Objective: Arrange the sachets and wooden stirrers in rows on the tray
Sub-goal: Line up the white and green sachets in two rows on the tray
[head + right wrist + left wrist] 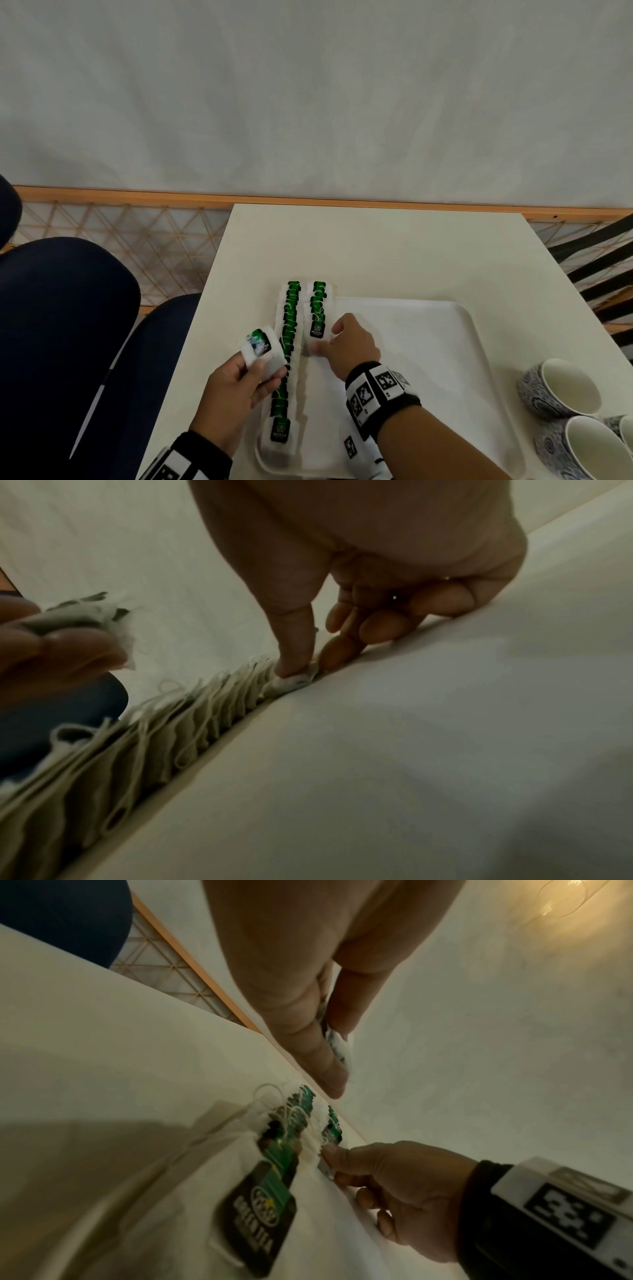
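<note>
Head view: left hand (236, 387) grasps sachets (262, 349); right hand (349, 344) pinches row-end sachet (317, 330); cups (561, 387) beside tray (445, 359).

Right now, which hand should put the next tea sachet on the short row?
Probably the right hand: it is already pinching the front sachet of the short row on the tray. The left hand is busy holding the spare sachets, so it can pass one over.

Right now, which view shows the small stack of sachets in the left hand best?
The head view: the sachet stack shows whole, label up, pinched by the left hand. The left wrist view shows only a sliver between the fingers; the right wrist view shows a blurred edge.
</note>
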`<act>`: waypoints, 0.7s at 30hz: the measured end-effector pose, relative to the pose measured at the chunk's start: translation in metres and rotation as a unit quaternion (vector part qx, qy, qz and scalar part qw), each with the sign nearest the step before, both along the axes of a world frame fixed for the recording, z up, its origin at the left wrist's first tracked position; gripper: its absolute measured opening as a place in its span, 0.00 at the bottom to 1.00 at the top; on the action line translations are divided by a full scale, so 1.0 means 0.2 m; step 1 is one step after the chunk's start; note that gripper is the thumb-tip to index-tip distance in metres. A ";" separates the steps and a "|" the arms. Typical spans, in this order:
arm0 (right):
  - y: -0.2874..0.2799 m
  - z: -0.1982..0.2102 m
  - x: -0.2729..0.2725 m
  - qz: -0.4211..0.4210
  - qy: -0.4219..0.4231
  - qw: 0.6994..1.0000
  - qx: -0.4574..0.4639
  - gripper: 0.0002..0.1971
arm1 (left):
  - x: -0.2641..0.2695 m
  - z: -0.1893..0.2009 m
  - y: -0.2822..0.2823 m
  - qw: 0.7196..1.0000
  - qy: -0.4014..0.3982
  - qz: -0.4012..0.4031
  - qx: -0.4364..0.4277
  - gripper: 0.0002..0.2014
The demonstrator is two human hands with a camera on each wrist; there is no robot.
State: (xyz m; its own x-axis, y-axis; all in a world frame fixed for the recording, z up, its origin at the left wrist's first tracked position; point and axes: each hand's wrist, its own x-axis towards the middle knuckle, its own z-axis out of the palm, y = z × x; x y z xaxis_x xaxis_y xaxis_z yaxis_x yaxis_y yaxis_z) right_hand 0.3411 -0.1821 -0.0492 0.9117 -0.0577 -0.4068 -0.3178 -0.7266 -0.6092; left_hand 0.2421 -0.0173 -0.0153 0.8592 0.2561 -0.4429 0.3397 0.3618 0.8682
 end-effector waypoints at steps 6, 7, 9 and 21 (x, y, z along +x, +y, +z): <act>-0.03 0.03 -0.02 -0.014 -0.084 0.992 0.088 0.18 | -0.01 0.02 -0.02 0.999 0.000 -0.021 0.026 0.10; -0.02 0.05 -0.03 0.001 -0.100 0.987 0.127 0.19 | -0.01 0.03 -0.02 0.999 0.002 -0.019 0.034 0.09; -0.01 0.11 -0.07 0.050 -0.086 0.970 0.221 0.20 | -0.01 0.03 -0.02 0.999 0.005 -0.012 0.051 0.08; 0.02 0.16 -0.16 0.098 -0.037 0.932 0.347 0.14 | 0.00 0.05 -0.05 0.995 -0.020 0.025 0.095 0.05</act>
State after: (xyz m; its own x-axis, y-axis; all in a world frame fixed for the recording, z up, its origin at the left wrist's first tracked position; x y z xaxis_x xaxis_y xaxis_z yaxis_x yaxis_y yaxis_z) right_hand 0.3100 -0.1787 -0.0173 0.9039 0.3666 -0.2203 -0.1594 -0.1891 -0.9689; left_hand 0.2423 -0.0267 -0.0063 0.8596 0.3745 -0.3477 0.2885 0.2060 0.9351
